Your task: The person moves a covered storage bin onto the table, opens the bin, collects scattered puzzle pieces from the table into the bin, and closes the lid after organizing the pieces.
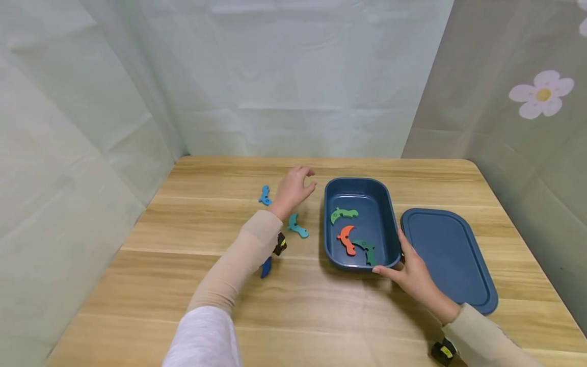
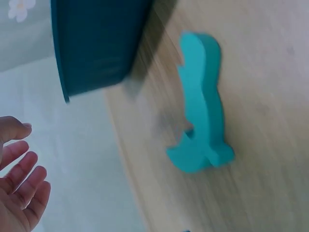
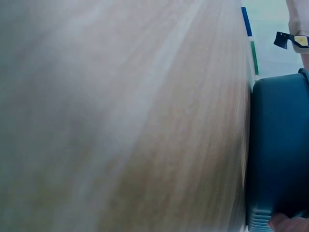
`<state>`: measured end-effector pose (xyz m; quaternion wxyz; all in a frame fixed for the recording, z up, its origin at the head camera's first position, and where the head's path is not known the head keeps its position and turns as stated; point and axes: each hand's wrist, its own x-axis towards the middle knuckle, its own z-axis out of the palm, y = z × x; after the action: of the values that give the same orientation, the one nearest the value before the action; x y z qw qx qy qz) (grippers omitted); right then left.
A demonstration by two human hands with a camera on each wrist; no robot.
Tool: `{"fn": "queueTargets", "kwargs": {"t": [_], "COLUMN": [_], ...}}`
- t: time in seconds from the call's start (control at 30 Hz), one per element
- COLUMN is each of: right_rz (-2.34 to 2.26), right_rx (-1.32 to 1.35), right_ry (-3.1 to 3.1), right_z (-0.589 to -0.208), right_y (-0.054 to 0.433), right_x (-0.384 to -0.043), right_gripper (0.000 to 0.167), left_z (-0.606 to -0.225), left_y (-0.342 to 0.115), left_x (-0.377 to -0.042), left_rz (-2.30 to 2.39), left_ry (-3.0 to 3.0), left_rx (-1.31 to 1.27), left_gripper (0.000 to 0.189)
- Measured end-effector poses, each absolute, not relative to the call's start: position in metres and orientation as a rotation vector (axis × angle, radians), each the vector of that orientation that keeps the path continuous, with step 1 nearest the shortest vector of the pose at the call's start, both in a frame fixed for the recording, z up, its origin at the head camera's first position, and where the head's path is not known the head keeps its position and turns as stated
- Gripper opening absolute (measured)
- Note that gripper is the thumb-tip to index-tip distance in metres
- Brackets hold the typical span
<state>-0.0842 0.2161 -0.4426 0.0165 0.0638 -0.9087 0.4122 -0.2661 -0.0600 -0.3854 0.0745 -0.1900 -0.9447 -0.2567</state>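
My left hand (image 1: 293,187) is above the table, left of a dark blue plastic box (image 1: 373,219), its fingers loosely bent with nothing between them. Close below its wrist lies a teal curved, notched piece (image 1: 298,227), seen large in the left wrist view as a thick flat figure (image 2: 203,106). My right hand (image 1: 415,272) grips the box's near right corner, thumb at the near rim and fingers along the right side. Inside the box lie a light green piece (image 1: 344,214), an orange piece (image 1: 346,240) and a dark green piece (image 1: 367,250) of similar curved shape.
A light blue piece (image 1: 265,195) lies beyond the left forearm, and a dark blue one (image 1: 266,267) is partly hidden by that sleeve. The flat blue lid (image 1: 447,255) rests on the wooden table (image 1: 293,316) right of the box. Curtains hang behind.
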Motion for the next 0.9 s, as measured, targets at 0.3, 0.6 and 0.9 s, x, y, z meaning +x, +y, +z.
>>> {"fn": "queueTargets", "kwargs": {"t": [0.3,0.6,0.9], "right_rz": [1.272,1.275,1.291], "right_rx": [0.193,0.205,0.190], "right_ry": [-2.806,-2.790,-2.805], "right_z": [-0.443,-0.447,-0.454], "right_y": [0.215,0.211,0.209], "right_x": [-0.080,-0.079,-0.076], "right_gripper": [0.109,0.110,0.111], "left_z": [-0.398,-0.413,-0.430], "left_y": [-0.082,-0.104,-0.119], "left_x": [-0.278,-0.283,-0.283], "left_rz": [-0.960,-0.982,-0.862], "left_ry": [-2.894,-2.908,-2.928], "left_rx": [-0.391,-0.237,-0.041], "left_gripper": [0.033,0.034,0.035]}}
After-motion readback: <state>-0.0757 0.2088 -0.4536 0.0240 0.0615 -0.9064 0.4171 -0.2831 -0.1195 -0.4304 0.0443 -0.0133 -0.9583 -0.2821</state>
